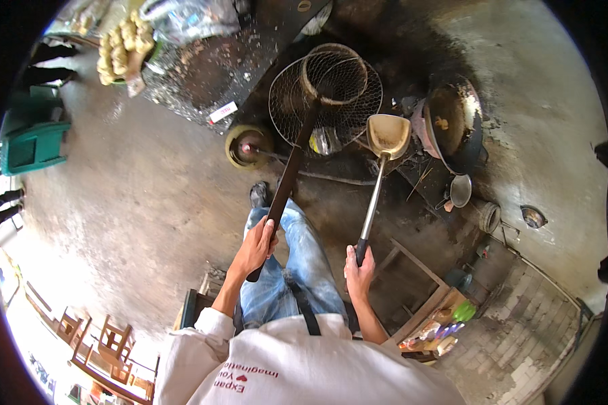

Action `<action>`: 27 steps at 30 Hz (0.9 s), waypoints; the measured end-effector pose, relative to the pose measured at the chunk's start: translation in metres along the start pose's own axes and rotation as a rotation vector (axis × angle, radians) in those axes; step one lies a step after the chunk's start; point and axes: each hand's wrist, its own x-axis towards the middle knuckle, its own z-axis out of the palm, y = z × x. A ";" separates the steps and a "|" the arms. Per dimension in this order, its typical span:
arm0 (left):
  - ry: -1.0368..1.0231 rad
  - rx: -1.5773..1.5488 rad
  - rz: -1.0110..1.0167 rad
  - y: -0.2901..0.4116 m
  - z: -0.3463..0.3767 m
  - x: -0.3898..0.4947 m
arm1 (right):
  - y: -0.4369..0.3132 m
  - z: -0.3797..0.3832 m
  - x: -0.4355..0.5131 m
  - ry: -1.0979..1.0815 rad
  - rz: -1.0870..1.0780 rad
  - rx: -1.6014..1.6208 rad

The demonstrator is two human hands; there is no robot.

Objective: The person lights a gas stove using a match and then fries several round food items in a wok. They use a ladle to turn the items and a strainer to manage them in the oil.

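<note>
My left hand [261,244] grips the lower part of a long dark handle. At its far end sits a round wire-mesh strainer [334,73], which overlaps a wider wire-mesh basket [283,109] at the dark stove area. Whether the two touch is unclear. My right hand [359,271] is closed around the black grip of a long metal wok spatula [389,135]. Its broad, scooped blade points away from me, just right of the mesh. A small clear-and-yellow plastic packet [326,140] shows beside the strainer's handle.
A blackened wok [453,126] leans at the right by the wall, with a small strainer [460,191] below it. A yellowish round container [248,147] stands left of the mesh. A soot-covered counter [197,76] lies upper left. A wooden frame [420,309] is near my right arm.
</note>
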 end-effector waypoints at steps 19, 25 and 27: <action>-0.105 -0.156 0.136 0.045 -0.027 -0.048 | -0.008 -0.059 -0.057 0.181 -0.212 0.509; -0.114 -0.146 0.209 0.062 0.004 -0.048 | 0.004 -0.083 -0.048 0.175 -0.196 0.592; -0.135 -0.193 0.210 0.070 0.021 -0.050 | 0.012 -0.095 -0.045 0.179 -0.209 0.607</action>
